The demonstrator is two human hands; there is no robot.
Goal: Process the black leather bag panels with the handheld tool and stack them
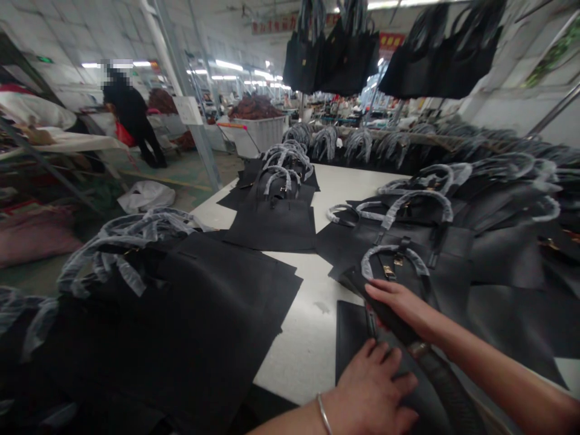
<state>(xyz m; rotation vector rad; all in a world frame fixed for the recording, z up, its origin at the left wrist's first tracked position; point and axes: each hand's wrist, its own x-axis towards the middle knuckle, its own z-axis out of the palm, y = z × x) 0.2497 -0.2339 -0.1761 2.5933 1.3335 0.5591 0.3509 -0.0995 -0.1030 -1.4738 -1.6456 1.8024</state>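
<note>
A black handbag [351, 332] lies at the front right of the table, one dark handle running down toward the bottom edge. My right hand [403, 305] is closed on the upper part of this bag, thumb on top and fingers curled beneath. Lower down, my left hand [374, 383], with a silver bracelet at the wrist, rests over the bag with its fingers spread. Just beyond my right hand lies another black handbag [410, 257], its handle wrapped in clear plastic and gold-coloured hardware near the top. Part of the held bag is hidden by my hands and forearms.
Stacked black bag pieces [217, 302] cover the left of the white table [301, 326]. More stacked bags [276, 223] lie toward the back. Other black bags [333, 60] hang overhead. Beyond a metal post [185, 90], a person in dark clothing [129, 109] stands on the left.
</note>
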